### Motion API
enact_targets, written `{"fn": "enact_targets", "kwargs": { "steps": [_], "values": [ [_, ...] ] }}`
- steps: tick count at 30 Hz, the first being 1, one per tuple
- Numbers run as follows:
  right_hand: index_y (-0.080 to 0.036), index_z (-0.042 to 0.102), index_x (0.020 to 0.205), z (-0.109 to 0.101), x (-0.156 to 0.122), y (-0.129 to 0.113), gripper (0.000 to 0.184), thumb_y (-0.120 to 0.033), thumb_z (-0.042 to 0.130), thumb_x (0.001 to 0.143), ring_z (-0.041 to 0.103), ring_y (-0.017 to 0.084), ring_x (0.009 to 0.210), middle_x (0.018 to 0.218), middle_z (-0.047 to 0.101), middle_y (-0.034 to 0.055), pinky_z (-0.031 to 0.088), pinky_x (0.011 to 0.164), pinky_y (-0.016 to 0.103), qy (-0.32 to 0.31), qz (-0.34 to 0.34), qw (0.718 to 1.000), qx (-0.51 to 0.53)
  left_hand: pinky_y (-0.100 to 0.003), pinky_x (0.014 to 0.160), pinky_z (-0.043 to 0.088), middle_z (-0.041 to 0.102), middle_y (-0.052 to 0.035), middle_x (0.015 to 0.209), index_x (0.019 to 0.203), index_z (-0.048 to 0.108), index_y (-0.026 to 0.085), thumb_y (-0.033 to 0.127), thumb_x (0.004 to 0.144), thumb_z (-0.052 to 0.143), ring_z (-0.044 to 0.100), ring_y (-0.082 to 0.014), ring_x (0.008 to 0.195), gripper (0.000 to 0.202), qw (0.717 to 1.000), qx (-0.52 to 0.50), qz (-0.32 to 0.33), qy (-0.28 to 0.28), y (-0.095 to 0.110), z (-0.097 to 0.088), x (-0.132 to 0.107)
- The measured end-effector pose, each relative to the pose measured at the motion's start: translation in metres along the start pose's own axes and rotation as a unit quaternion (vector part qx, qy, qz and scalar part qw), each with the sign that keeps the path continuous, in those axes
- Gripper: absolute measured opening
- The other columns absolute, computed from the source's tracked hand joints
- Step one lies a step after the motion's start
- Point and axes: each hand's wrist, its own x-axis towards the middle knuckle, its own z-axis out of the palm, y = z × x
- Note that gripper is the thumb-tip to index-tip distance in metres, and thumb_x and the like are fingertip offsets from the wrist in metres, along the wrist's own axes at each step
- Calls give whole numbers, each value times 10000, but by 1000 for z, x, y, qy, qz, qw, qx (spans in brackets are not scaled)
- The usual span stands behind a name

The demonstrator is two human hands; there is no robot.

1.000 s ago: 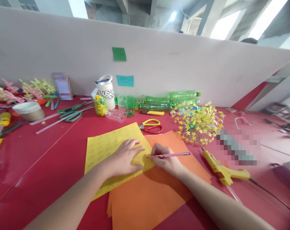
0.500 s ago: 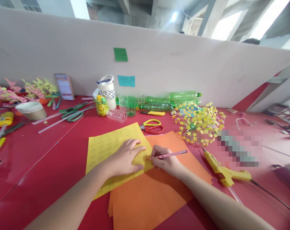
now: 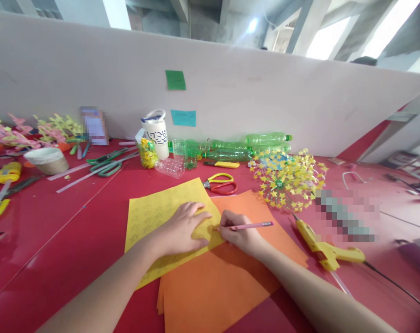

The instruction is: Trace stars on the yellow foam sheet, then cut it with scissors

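Observation:
A yellow sheet of paper (image 3: 140, 236), covered with rows of drawn stars, lies tilted over a stack of orange sheets (image 3: 210, 291). My left hand (image 3: 185, 229) rests flat on the yellow sheet, its fingers spread. Close to that sheet's right edge, my right hand (image 3: 240, 233) grips a pink pencil (image 3: 253, 225), whose tip points left onto the yellow paper. Just beyond the sheets are scissors (image 3: 222, 184) with one yellow and one red handle. Right of the orange paper lies a yellow hot glue gun (image 3: 324, 245).
A bunch of yellow paper stars (image 3: 286, 178) stands at the right rear. Along the white partition (image 3: 92, 64) are green plastic bottles (image 3: 231, 152), a utility knife (image 3: 227, 164) and a white tumbler (image 3: 156, 134). To the left sit a paper-lined cup (image 3: 46, 162) and green-handled scissors (image 3: 106, 167).
The pencil's rear end has dipped slightly and shifted a little right. Both hands stay in nearly the same place on the paper.

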Motion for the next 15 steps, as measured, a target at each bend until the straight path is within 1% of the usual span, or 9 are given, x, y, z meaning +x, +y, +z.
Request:
{"fn": "enact_targets", "kwargs": {
  "steps": [6,15],
  "values": [
    [-176,390,614,-1,0,1,120,-103,480,640,337,66,482,516,388,-65,251,453,181,4,-16,1000,4,-428,981,280,333,-59,1299,1243,417,312,493,760,561,262,-283,1226,536,1000,-2,1,2,1,0,-1],
    [-172,366,599,-2,-1,1,147,-88,479,639,306,63,498,536,371,-59,230,450,183,-6,-25,1000,15,-429,981,279,324,-64,1307,1254,411,313,492,765,553,257,-281,1229,539,1000,-7,-3,-2,1,-1,-1]
  ]
}}
